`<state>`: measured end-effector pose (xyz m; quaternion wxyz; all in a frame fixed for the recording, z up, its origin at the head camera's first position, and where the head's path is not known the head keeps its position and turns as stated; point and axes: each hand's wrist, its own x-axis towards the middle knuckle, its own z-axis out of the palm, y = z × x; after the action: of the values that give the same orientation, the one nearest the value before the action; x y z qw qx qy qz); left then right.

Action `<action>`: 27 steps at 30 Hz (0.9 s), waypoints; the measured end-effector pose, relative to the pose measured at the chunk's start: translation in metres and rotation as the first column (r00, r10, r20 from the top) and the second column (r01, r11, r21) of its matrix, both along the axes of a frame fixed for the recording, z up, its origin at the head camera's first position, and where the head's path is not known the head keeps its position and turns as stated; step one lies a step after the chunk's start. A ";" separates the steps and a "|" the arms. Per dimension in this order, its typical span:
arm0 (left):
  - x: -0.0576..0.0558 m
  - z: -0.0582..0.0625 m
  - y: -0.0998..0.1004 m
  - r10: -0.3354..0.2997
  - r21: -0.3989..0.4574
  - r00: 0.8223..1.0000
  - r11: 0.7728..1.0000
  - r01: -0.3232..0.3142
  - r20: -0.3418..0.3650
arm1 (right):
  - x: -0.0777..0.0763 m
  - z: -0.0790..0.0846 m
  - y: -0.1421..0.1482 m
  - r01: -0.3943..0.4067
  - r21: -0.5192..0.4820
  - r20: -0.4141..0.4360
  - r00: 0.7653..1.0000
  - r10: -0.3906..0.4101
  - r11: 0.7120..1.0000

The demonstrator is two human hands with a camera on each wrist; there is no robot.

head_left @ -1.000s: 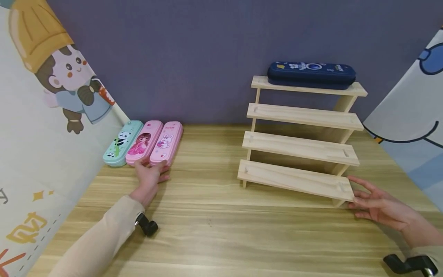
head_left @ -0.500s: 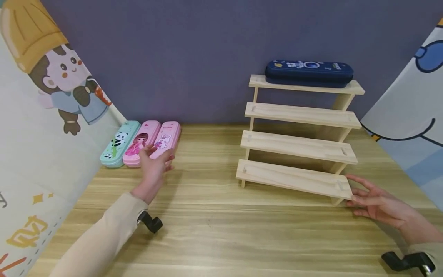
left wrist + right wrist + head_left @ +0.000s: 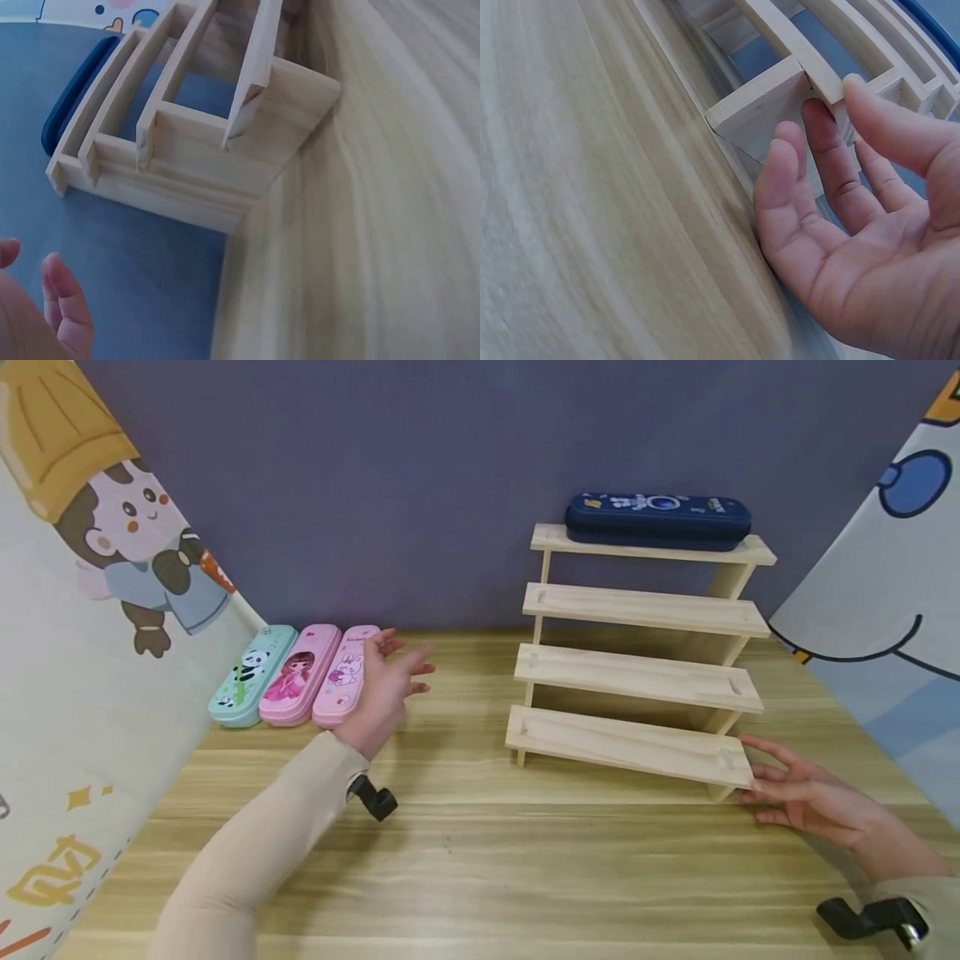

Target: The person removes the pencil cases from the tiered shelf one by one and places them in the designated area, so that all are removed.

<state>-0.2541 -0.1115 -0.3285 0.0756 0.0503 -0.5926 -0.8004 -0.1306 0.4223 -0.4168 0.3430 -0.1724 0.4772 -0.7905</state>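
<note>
My left hand (image 3: 386,685), its fingers spread and holding nothing, hovers over the right edge of a pink pencil case (image 3: 345,675) with a bunny print. To the left lie a pink pencil case with a doll print (image 3: 296,672) and a mint-green one with pandas (image 3: 253,672). A stepped wooden display shelf (image 3: 633,681) stands on the right. My right hand (image 3: 813,797) is at the right end of its lowest board, thumb tip at the front corner, other fingers relaxed beside the end. On the top step rests a navy pencil case (image 3: 658,521) with an astronaut print.
A dark blue-grey wall (image 3: 375,502) closes off the back of the wood-grain tabletop (image 3: 450,877). Printed cartoon panels stand at the left (image 3: 60,710) and right (image 3: 877,610). Each wrist carries a black camera mount.
My left hand has lifted from the front of the pink pencil cases and moved right and up, with nothing in it. The right hand stays at the shelf's corner. The head view has shifted slightly.
</note>
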 end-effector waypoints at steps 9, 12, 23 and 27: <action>-0.034 0.027 0.040 -0.226 0.095 0.974 0.970 0.226 -0.010 | -0.001 -0.001 0.002 -0.001 -0.004 -0.009 1.000 0.001 1.000; -0.039 0.037 0.056 -0.270 0.096 0.963 0.958 0.271 -0.020 | -0.001 -0.002 0.002 -0.001 -0.006 -0.008 1.000 0.001 1.000; -0.058 0.072 0.109 -0.332 0.123 0.936 0.931 0.345 -0.115 | -0.001 -0.003 0.002 0.002 -0.016 -0.018 1.000 -0.002 1.000; -0.065 0.082 0.128 -0.352 0.098 0.929 0.926 0.363 -0.118 | -0.001 -0.003 0.002 -0.001 -0.021 -0.019 1.000 0.001 1.000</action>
<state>-0.3190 0.0169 -0.2463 -0.0456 -0.0938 -0.5389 -0.8359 -0.1313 0.4242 -0.4193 0.3372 -0.1838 0.4721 -0.7935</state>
